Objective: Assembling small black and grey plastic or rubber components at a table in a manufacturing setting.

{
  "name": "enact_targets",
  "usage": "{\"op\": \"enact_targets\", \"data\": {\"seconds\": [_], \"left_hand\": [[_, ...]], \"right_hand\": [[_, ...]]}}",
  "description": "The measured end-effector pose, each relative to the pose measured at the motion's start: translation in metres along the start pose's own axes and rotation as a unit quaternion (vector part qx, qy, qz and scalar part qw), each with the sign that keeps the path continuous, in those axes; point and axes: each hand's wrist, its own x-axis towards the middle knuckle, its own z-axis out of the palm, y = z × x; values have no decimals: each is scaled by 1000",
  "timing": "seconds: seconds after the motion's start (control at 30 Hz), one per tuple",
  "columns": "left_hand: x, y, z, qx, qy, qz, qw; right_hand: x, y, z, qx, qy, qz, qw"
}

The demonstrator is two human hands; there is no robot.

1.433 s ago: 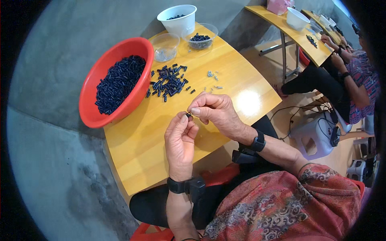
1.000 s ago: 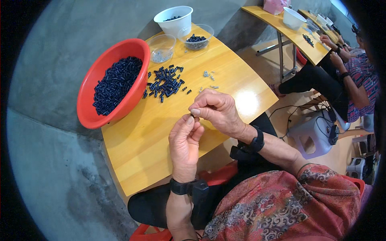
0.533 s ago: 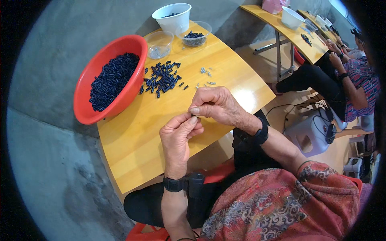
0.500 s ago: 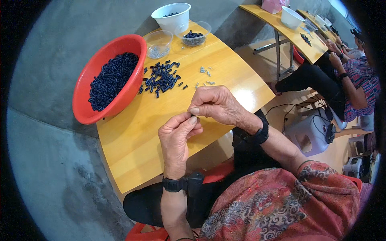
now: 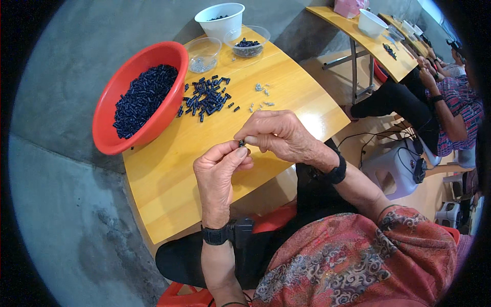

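Observation:
Over the near half of the yellow table my two hands meet at the fingertips. My left hand (image 5: 216,176) pinches a small black plastic piece (image 5: 242,144) between thumb and forefinger, only a bit of it showing. My right hand (image 5: 280,135) is closed in a pinch against the same spot; what lies between its fingertips is hidden. Just beyond the hands are several small silvery metal pieces (image 5: 259,88). Farther left lies a loose pile of short black tubular pieces (image 5: 207,97).
A red basin (image 5: 105,105) full of black pieces stands at the table's left edge. Along the back are a clear bowl (image 5: 203,47) with metal bits, another clear bowl (image 5: 261,36) with black parts and a white tub (image 5: 225,20). Another person (image 5: 452,110) sits to the right.
Both hands have shifted slightly left, and a bit more of the black piece shows between the fingertips. The things on the table have stayed in place.

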Motion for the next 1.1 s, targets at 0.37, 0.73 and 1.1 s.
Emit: {"op": "enact_targets", "data": {"seconds": [0.37,0.73,1.1], "left_hand": [[-1,3,-2,-1,1,-8,1000],[-6,9,-2,88,14,38,995],[-1,4,-5,97,5,76,992]], "right_hand": [[-3,1,6,-93,65,-140,984],[-7,-5,9,-132,36,-159,978],[2,5,8,215,27,174,961]]}}
